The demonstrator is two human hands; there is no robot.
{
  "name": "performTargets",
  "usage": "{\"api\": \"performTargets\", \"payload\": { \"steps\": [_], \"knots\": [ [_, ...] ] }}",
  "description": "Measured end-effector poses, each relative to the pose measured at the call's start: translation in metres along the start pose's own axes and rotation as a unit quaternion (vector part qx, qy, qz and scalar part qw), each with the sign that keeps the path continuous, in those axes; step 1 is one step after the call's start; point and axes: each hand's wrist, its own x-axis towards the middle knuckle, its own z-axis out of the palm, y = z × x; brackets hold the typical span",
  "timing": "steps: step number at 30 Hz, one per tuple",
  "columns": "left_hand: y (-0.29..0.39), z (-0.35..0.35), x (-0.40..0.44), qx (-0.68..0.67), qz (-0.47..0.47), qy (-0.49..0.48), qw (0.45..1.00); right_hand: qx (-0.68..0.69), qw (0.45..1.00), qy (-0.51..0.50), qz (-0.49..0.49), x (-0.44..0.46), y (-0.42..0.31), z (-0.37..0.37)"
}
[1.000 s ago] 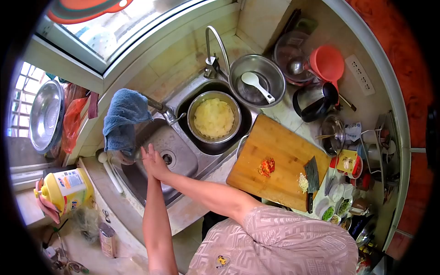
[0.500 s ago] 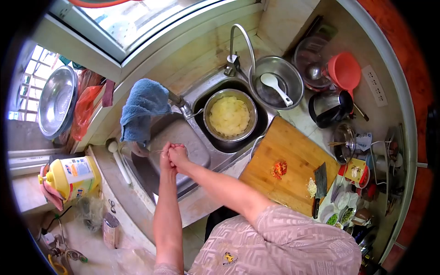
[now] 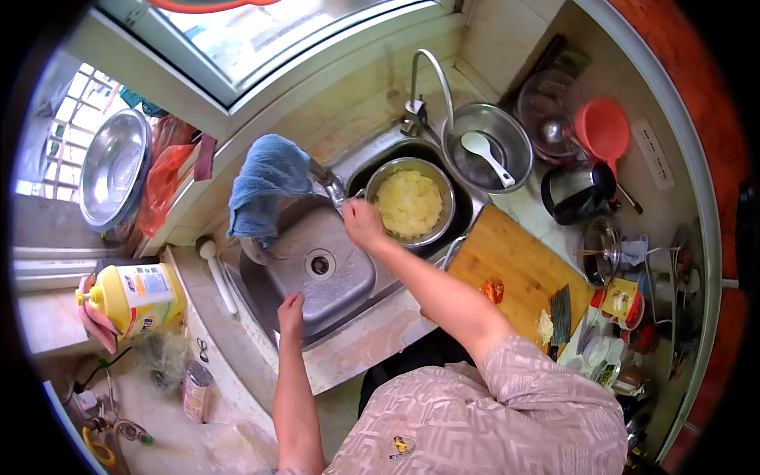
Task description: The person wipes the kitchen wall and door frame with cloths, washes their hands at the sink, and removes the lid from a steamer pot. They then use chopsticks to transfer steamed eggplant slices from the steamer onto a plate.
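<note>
Tap [image 3: 335, 187] points up-left along its long axis; right hand [image 3: 364, 224] beside it, can't tell if pinching; left hand [image 3: 291, 313] fisted over sink [image 3: 340, 279]

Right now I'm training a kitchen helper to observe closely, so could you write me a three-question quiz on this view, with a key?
1. Which hand is nearer the faucet?
2. True or false: the white spoon lies in the metal bowl.
3. The cloth hanging by the faucet is: (a) red, (b) blue, (c) yellow.

Key:
1. The right hand.
2. True.
3. b.
</note>
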Motion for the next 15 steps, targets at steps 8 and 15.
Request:
{"api": "performTargets", "payload": {
  "steps": [8, 15],
  "knots": [
    [0.004, -0.027, -0.019, -0.079, 0.086, -0.020, 0.993, -0.078, 0.980, -0.162, 0.079, -0.001, -0.017, 0.039],
    [0.145, -0.051, -0.123, -0.396, 0.110, -0.285, 0.866, 0.273, 0.944, -0.186, -0.007, -0.151, -0.179, 0.014]
  ]
}}
